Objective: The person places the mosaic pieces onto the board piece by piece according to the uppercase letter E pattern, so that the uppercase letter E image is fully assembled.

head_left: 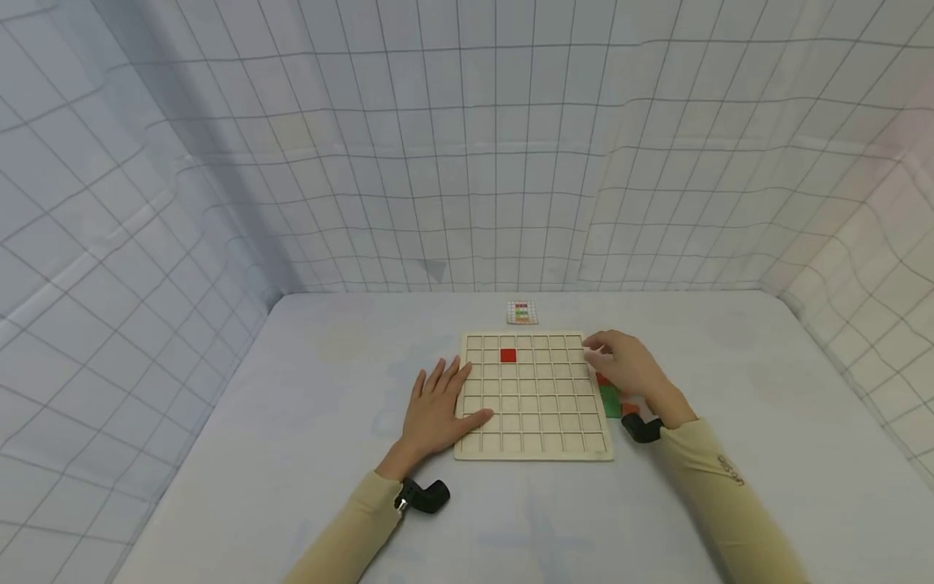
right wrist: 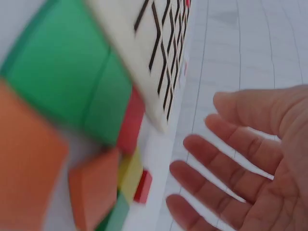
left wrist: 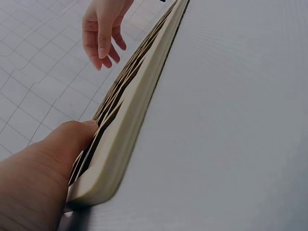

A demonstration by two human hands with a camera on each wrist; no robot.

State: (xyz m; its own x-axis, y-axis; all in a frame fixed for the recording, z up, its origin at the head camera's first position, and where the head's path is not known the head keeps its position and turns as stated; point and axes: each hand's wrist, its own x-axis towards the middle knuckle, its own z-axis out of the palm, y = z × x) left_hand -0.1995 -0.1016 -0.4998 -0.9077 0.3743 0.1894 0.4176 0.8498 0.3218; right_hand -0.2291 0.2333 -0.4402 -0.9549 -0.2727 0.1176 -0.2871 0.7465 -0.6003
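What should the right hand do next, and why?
Probably the right hand should lower to pinch a red block beside the board: it holds nothing and hovers near, the left hand rests on the board's left edge, and only one red square sits in the board, while the card seems to show more red.

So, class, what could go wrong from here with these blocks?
The loose blocks lie crowded beside the board, close to the right hand, so reaching in may scatter them. The left hand touches the board's left edge; a push could shift it, perhaps jostling the red block in its grid.
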